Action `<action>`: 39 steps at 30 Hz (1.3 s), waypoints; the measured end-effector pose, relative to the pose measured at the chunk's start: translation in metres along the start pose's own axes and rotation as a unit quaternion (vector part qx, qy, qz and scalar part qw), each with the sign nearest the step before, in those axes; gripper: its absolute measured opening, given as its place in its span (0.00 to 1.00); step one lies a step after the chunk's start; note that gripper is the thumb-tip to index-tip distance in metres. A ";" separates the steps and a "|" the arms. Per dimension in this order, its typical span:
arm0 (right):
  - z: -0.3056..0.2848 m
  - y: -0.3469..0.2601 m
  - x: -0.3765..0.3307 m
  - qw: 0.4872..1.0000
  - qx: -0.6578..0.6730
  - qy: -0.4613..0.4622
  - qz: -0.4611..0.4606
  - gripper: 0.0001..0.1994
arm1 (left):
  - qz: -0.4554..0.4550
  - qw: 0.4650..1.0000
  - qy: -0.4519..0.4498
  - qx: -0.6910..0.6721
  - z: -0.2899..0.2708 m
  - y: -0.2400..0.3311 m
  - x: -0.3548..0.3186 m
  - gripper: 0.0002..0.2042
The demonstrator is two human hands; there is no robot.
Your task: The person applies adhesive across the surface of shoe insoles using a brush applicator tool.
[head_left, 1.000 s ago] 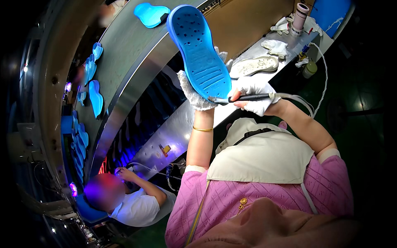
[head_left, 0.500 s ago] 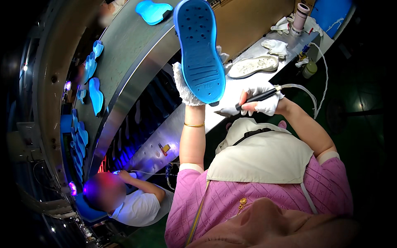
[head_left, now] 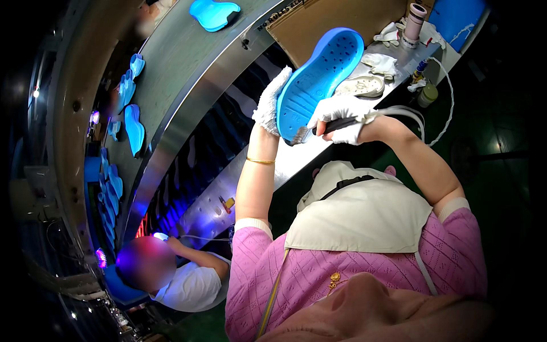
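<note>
A blue shoe sole (head_left: 322, 74) stands tilted in front of me, its holed and ribbed face toward me. My left hand (head_left: 270, 108), in a white knitted glove, is closed on the sole's left edge; its fingertips are partly hidden behind it. In my gloved right hand (head_left: 345, 117) is a brush (head_left: 300, 135) with a dark handle, and a pale hose trails from its back end. The bristles lie at the sole's lower end and appear to touch it. A whitish shoe sole (head_left: 362, 86) rests on the bench beyond my right hand.
A curved conveyor belt (head_left: 171, 80) on the left carries several blue soles. Beside it at lower left sits a co-worker (head_left: 191, 285). A cardboard box (head_left: 319, 23), white cloths (head_left: 380, 64), a pink cylinder (head_left: 415, 25) and a small jar (head_left: 427, 96) are at the far right.
The blue sole has swung lower and tilted to the right in my left hand. My right hand has moved up and left, bringing the brush to the sole's lower end.
</note>
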State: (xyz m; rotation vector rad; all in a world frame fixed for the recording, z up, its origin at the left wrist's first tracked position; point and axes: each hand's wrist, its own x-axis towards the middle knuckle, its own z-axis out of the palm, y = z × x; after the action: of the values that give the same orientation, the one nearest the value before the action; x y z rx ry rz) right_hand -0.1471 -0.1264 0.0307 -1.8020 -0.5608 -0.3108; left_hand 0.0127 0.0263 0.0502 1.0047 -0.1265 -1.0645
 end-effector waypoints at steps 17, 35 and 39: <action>-0.041 -0.003 0.009 0.971 -0.051 -0.076 0.222 0.08 | -0.038 0.984 0.077 0.155 -0.004 0.001 -0.002 0.21; 0.025 -0.009 -0.005 0.982 0.061 0.179 0.011 0.05 | 0.125 0.954 -0.183 -0.201 -0.004 -0.044 -0.007 0.40; 0.026 -0.017 -0.005 0.978 0.170 0.083 0.091 0.04 | 0.108 0.962 -0.160 -0.193 -0.009 -0.043 -0.010 0.40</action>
State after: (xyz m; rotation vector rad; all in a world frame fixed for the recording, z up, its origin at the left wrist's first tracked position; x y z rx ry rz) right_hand -0.1615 -0.0987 0.0344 -1.4664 -0.3072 -0.2219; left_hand -0.0170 0.0351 0.0171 0.4516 -0.2740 -0.9947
